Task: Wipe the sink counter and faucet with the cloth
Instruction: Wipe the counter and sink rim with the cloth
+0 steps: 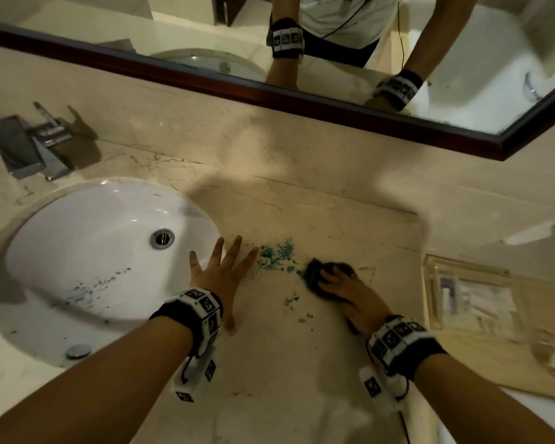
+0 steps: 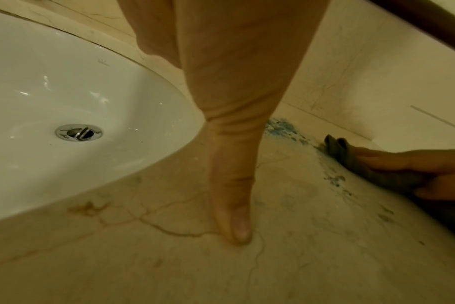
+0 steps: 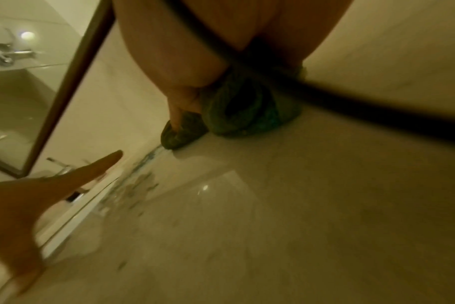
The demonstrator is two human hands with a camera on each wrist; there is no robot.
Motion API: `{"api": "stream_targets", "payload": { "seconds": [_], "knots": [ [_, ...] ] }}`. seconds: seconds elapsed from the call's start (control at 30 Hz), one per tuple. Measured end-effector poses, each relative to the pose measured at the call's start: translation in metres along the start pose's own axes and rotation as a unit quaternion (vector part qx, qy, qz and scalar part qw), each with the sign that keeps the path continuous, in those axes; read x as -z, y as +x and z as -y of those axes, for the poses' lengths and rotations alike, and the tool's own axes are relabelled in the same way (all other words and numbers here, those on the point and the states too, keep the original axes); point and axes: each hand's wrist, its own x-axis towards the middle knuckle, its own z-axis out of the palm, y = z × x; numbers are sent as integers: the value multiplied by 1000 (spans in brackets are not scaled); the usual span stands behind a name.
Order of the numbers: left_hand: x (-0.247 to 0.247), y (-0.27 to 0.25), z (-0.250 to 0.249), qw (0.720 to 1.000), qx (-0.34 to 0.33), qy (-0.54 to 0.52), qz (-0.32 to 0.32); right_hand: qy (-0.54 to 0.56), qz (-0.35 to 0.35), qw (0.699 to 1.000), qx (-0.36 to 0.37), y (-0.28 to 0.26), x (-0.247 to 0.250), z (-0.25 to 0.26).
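Left hand (image 1: 217, 277) nearest, flat on the marble counter (image 1: 269, 363), fingers spread straight, thumb tip down. Sink (image 1: 77, 235) at its 9 o'clock. Right hand (image 1: 346, 290) at 3 o'clock, fingers curled over the dark cloth (image 1: 316, 274), pressing it down. Blue flecks (image 1: 277, 254) between hands. Faucet (image 1: 42, 145) at 11 o'clock, well apart.

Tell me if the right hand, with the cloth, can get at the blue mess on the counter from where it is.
Probably yes. The right hand presses the cloth on the counter right beside the blue mess, with bare counter between. The left hand lies flat at the far edge.
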Motion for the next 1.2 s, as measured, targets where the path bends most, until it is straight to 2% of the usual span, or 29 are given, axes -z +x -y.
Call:
{"api": "stream_targets", "payload": {
  "seconds": [0.1,0.17,0.23,0.3,0.37,0.43,0.5,0.6,0.7,0.9,1.1,1.2],
  "knots": [
    [-1,-2,1,1000,6,-2,2,72,44,996,20,-19,-8,-3],
    [-1,-3,1,1000,3,-5,3,107,105,988,-23,-27,1,-3],
    [0,-4,0,1000,1,-6,0,132,96,984,-69,-31,20,1],
    [0,-4,-1,1000,1,-1,-2,178,7,976,-129,-34,45,3],
    [0,-3,-2,1000,1,5,-3,221,-111,950,-189,-37,71,5],
    [1,-3,-2,1000,1,8,0,180,-220,930,-233,-33,87,0],
    [1,-2,-2,1000,2,10,0,135,-249,923,-262,-21,86,-8],
    [0,-1,-3,1000,2,11,-3,55,-179,938,-291,2,58,-16],
    [-1,0,-3,1000,4,10,-5,-8,-149,951,-270,20,29,-12],
    [0,-2,-2,1000,4,5,-1,-33,-39,992,-116,28,-9,29],
    [-5,-7,3,1000,6,-19,-8,25,23,998,-44,12,-35,35],
    [-7,-10,5,999,3,-30,-14,97,41,993,-52,-3,-39,39]
  ]
}}
